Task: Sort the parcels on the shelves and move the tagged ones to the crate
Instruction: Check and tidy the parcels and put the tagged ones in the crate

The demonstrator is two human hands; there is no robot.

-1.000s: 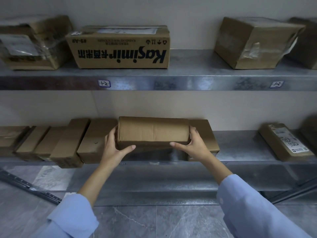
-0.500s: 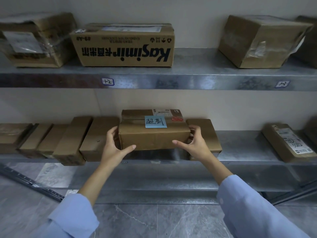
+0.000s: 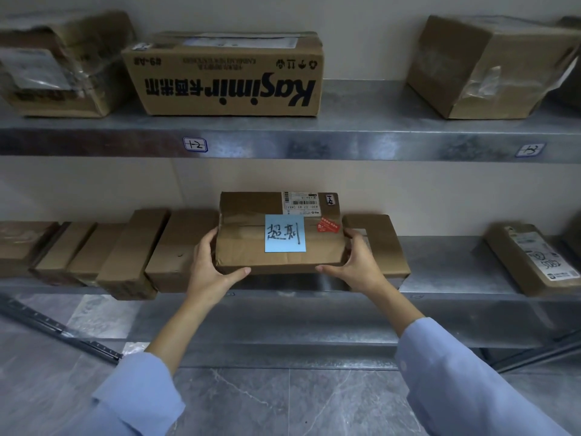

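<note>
The left hand (image 3: 209, 269) and right hand (image 3: 355, 262), fingers (image 3: 206, 247) curled round its ends, hold the flat brown cardboard parcel bearing a blue note (image 3: 279, 234) at the front edge of the lower steel shelf (image 3: 446, 265). It looks tagged but is not yet crated. No crate is in view, and other parcels (image 3: 176, 247) sit unsorted.

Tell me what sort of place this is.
Likely a parcel storeroom or pickup depot. Metal shelves carry numbered tags, taped cardboard boxes line them, and the middle parcel bears a shipping label and a handwritten blue note.
</note>
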